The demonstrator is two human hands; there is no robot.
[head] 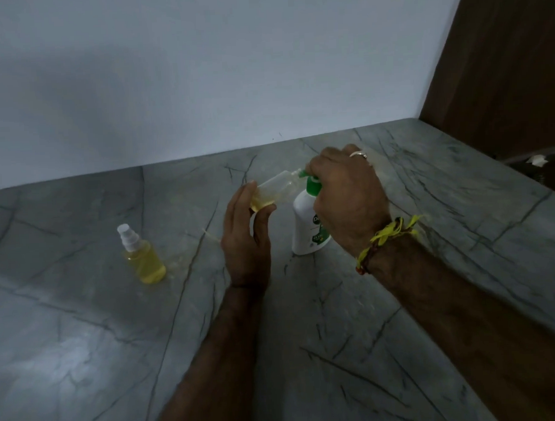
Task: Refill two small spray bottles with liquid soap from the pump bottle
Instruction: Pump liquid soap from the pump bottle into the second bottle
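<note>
Dim, bluish, grainy. Soft glare on the near-left countertop [69, 356]; broad shadow across the far-left wall [74, 92]. Slight blur throughout; wide-angle bending at the edges.

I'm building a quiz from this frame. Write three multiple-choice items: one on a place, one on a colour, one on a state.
1. Where does the capped small clear spray bottle stand?
A. Left of both hands
B. Behind the pump bottle
C. In the right hand

2. What colour is the white plastic pump bottle's pump top?
A. Red
B. Green
C. Black

3. How is the open small clear bottle in the left hand held?
A. Upright
B. Upside down
C. Tilted, mouth at the nozzle

A: it stands alone on the grey marble counter. B: green shows under the right hand. C: its neck leans toward the pump.
</note>
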